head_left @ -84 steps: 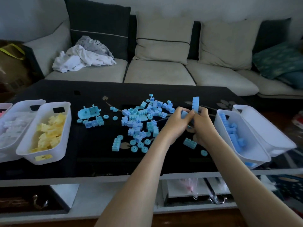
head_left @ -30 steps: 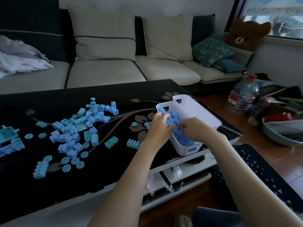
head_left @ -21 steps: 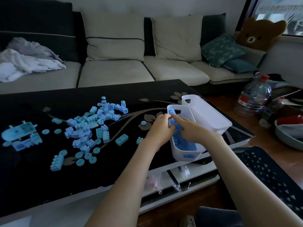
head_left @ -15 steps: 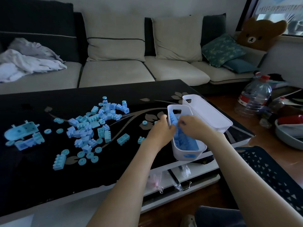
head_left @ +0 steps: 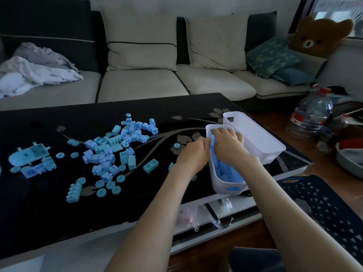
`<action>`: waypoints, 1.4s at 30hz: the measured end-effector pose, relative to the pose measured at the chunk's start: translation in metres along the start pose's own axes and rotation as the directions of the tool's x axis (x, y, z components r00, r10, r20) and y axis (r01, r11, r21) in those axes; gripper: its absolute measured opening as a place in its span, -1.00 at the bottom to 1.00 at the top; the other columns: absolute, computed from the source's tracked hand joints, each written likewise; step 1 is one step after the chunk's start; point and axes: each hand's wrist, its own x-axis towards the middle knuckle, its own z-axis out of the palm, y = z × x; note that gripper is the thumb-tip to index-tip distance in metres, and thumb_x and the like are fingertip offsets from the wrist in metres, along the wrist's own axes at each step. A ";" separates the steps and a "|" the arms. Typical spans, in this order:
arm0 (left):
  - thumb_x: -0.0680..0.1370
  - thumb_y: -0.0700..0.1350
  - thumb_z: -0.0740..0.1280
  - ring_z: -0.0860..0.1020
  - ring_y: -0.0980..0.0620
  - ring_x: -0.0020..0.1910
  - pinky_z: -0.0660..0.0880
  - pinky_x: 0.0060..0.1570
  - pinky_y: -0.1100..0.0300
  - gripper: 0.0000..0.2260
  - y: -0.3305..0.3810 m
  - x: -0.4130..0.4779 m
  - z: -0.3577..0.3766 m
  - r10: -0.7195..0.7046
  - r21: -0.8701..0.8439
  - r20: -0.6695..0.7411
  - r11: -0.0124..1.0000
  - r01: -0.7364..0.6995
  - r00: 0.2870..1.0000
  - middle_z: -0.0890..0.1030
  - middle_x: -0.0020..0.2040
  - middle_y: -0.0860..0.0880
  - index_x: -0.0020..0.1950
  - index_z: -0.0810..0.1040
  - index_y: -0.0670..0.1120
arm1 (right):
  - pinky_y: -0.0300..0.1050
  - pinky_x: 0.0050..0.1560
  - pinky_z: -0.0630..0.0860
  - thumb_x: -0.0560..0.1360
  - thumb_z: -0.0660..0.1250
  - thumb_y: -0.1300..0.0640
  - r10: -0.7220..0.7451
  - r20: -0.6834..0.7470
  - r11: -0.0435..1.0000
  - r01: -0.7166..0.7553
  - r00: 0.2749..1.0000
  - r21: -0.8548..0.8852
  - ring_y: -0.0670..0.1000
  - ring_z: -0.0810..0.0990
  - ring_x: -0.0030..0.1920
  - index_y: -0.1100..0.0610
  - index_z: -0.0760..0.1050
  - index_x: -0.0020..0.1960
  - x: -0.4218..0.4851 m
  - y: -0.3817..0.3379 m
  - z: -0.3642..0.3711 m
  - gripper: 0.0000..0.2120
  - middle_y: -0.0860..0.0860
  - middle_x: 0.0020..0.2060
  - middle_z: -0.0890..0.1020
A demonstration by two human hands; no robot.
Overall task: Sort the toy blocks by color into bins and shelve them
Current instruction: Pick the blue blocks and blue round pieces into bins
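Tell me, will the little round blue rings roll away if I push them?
Probably not: the rings lie flat, so they should slide. The table looks glossy, so they may skid far. They look small and plastic, likely very light.

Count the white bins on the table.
2 bins: one holds blue blocks, near the table's front edge; the other sits just right of it. More may lie outside the view.

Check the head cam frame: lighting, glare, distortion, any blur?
Head view: dim and bluish overall; window at top right is blown out; glossy black table shows a faint sheen, no hard glare; wide-angle slightly bends the sofa back and table edges; loose blue blocks are crisp, no motion blur.
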 end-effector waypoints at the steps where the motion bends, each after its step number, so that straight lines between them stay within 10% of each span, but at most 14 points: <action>1: 0.67 0.01 -0.02 0.53 -0.18 0.09 0.43 0.02 0.02 -0.64 -0.001 0.000 -0.004 0.007 0.034 -0.040 0.999 -0.005 0.999 0.57 0.08 -0.19 0.19 0.44 -0.19 | 0.03 0.38 0.11 0.56 0.10 0.21 -0.019 -0.053 0.998 0.022 0.998 0.059 0.08 0.20 0.41 0.10 0.23 0.42 -0.001 -0.007 -0.003 -0.58 0.04 0.37 0.33; 10: 0.60 -0.16 0.16 0.52 -0.07 0.16 0.39 -0.04 0.16 -0.76 -0.042 -0.004 -0.039 -0.058 0.220 -0.105 0.972 0.080 0.993 0.57 0.15 -0.11 0.25 0.43 -0.16 | -0.03 0.30 0.21 0.58 0.11 0.14 -0.204 -0.150 0.955 0.231 0.967 0.188 0.09 0.27 0.34 0.13 0.32 0.38 -0.010 -0.072 0.000 -0.62 0.06 0.31 0.40; 24: 0.55 -0.28 0.17 0.46 -0.10 0.16 0.39 0.02 0.14 -0.76 -0.161 -0.072 -0.123 -0.137 0.258 -0.429 0.928 0.267 0.893 0.49 0.15 -0.13 0.19 0.49 -0.19 | 0.04 0.30 0.23 0.55 0.14 0.21 -0.422 0.089 0.836 0.349 0.902 0.423 0.15 0.24 0.36 0.10 0.18 0.46 -0.020 -0.214 0.039 -0.51 0.09 0.36 0.33; 30: 0.48 -0.41 0.14 0.44 0.00 0.20 0.39 0.07 0.19 -0.56 -0.197 -0.103 -0.147 -0.188 0.182 -0.386 0.944 0.274 0.903 0.47 0.23 -0.05 0.27 0.47 -0.06 | 0.07 0.31 0.25 0.54 0.27 -0.05 -0.521 0.185 0.832 0.447 0.833 0.327 0.15 0.24 0.35 0.03 0.15 0.48 -0.028 -0.226 0.067 -0.42 0.05 0.37 0.28; 42: 0.55 -0.21 0.20 0.46 -0.05 0.19 0.48 0.11 0.00 -0.64 -0.190 -0.095 -0.137 -0.134 0.314 -0.171 0.932 0.183 0.976 0.47 0.25 -0.06 0.35 0.38 -0.02 | -0.07 0.15 0.28 0.53 0.20 0.14 -0.474 0.154 0.841 0.393 0.867 0.372 0.19 0.36 0.20 0.10 0.25 0.39 -0.022 -0.221 0.069 -0.57 0.15 0.15 0.44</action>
